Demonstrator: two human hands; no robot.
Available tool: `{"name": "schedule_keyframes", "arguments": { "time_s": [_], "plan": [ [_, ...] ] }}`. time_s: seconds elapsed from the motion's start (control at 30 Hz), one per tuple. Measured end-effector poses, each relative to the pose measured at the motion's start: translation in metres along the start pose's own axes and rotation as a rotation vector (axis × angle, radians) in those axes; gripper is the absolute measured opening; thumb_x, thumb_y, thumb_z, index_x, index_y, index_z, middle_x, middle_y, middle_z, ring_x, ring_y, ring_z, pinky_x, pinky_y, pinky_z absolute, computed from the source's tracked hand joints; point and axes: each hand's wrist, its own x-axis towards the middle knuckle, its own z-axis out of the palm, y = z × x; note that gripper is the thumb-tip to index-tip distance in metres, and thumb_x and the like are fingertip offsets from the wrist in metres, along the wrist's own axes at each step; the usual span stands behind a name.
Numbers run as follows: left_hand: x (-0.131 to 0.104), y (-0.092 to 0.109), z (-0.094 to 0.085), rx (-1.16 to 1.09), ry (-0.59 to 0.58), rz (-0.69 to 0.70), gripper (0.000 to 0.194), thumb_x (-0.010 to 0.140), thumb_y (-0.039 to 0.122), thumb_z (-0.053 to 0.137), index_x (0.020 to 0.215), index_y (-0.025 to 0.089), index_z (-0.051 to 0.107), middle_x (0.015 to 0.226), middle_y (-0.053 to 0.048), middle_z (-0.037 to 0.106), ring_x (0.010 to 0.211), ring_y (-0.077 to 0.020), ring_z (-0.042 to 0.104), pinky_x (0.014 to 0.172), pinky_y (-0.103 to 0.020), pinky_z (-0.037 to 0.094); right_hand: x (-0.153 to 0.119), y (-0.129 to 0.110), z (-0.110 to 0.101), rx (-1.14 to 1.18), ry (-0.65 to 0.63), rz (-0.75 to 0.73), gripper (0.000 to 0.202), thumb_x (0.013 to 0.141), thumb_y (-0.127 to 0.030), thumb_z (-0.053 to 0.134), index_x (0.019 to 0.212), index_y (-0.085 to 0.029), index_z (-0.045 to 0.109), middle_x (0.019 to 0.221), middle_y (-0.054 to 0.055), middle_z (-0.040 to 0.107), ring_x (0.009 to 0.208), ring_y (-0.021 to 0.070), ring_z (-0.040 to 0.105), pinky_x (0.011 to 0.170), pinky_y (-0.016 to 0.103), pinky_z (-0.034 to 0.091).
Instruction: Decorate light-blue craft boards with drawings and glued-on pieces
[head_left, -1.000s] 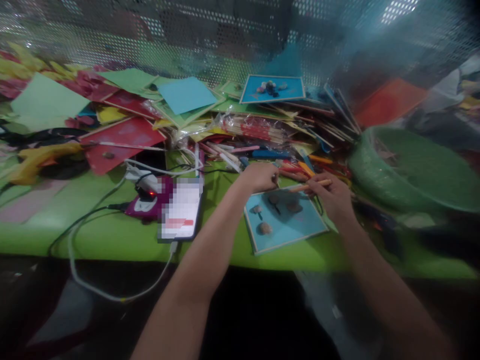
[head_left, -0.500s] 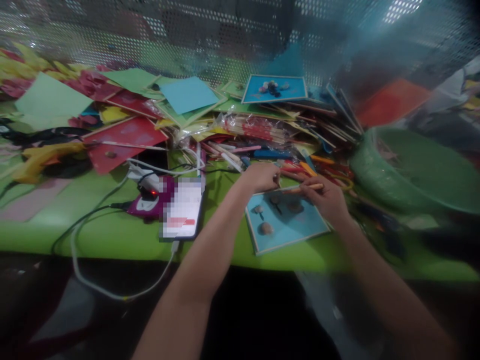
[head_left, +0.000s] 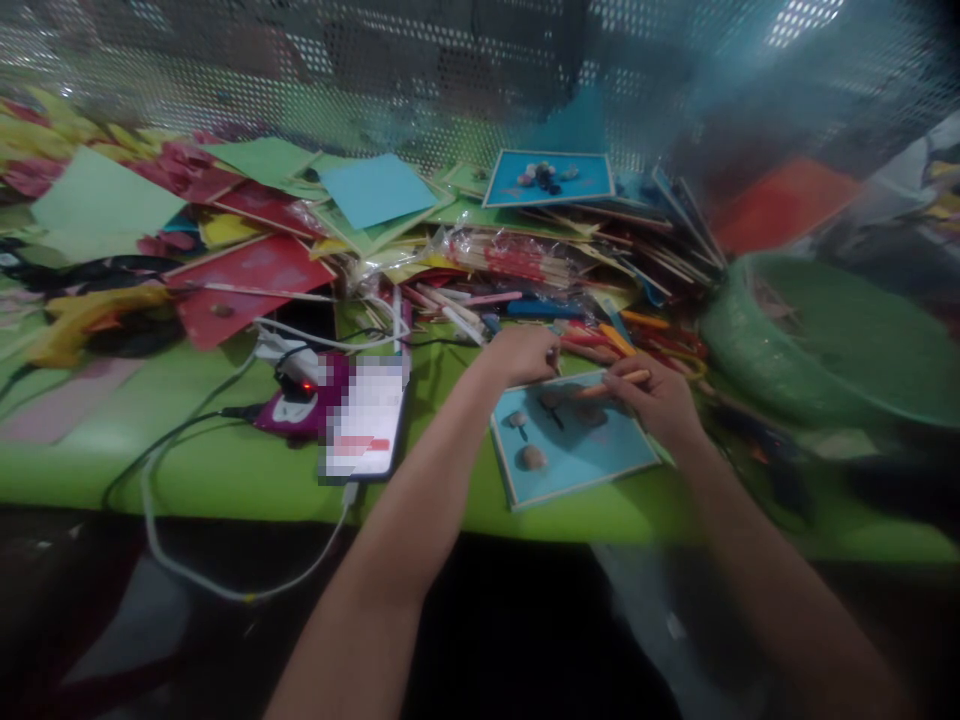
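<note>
A light blue board (head_left: 592, 462) with a pale border lies near the front edge of the green table. Several stones (head_left: 532, 458) and dark marks are on it. My right hand (head_left: 654, 400) is closed on an orange pen (head_left: 634, 377), whose front end points left over the board's upper part. At the board's top left corner rests my left hand (head_left: 526, 356), fingers curled in. Whatever the left fingers may hold is too small and dark to make out.
Left of my left arm lie a lit phone (head_left: 367, 415) and a purple power socket (head_left: 330, 400) with cables. Behind are pens, wrapped sticks (head_left: 517, 258), coloured papers and a framed blue picture (head_left: 551, 180). A green basin (head_left: 810, 350) stands at the right.
My right hand has shifted slightly right and down with the orange pen. My left hand and the board look unmoved.
</note>
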Motion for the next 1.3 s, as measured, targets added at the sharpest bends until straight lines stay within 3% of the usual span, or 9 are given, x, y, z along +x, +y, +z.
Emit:
{"name": "schedule_keyframes", "arguments": {
  "time_s": [0.17,0.33,0.43,0.8,1.3],
  "plan": [
    [0.0,0.0,0.0,0.0,0.006,-0.001,0.024,0.08,0.027,0.069,0.102,0.021,0.077,0.109,-0.006,0.079,0.101,-0.0256,0.071,0.083,-0.03,0.051,0.001,0.003,-0.005,0.092,-0.015,0.063,0.025,0.075,-0.043,0.082,0.075,-0.022,0.07,0.063,-0.001,0.067,0.054,0.0143,0.062,0.05,0.025,0.05],
    [-0.002,0.0,-0.001,-0.011,0.014,0.006,0.022,0.08,0.026,0.069,0.1,0.02,0.077,0.107,-0.006,0.079,0.101,-0.0258,0.071,0.08,-0.03,0.05,0.009,0.005,-0.02,0.088,0.29,0.061,0.022,0.075,-0.039,0.08,0.074,-0.022,0.066,0.06,-0.003,0.065,0.052,0.014,0.06,0.051,0.026,0.051],
    [-0.002,0.0,-0.001,-0.02,0.017,0.006,0.022,0.079,0.024,0.068,0.098,0.021,0.078,0.105,-0.006,0.079,0.1,-0.0261,0.071,0.078,-0.03,0.05,0.013,0.006,-0.028,0.009,0.378,0.081,0.019,0.075,-0.037,0.079,0.074,-0.023,0.066,0.057,-0.003,0.063,0.052,0.0151,0.061,0.051,0.027,0.05],
    [-0.002,0.001,-0.001,-0.02,0.008,0.002,0.023,0.077,0.023,0.066,0.098,0.021,0.078,0.104,-0.006,0.079,0.095,-0.0253,0.071,0.075,-0.029,0.049,0.015,0.013,-0.023,-0.036,0.287,0.088,0.016,0.077,-0.035,0.077,0.077,-0.023,0.067,0.062,-0.001,0.069,0.059,0.0188,0.067,0.06,0.032,0.057],
    [-0.001,0.0,0.0,-0.022,0.006,-0.002,0.024,0.077,0.023,0.066,0.098,0.022,0.077,0.106,-0.006,0.079,0.099,-0.0258,0.071,0.078,-0.03,0.051,0.014,0.013,-0.024,-0.062,0.233,0.108,0.028,0.075,-0.048,0.081,0.076,-0.023,0.067,0.06,-0.001,0.068,0.057,0.0173,0.066,0.055,0.028,0.053]
  ]
}}
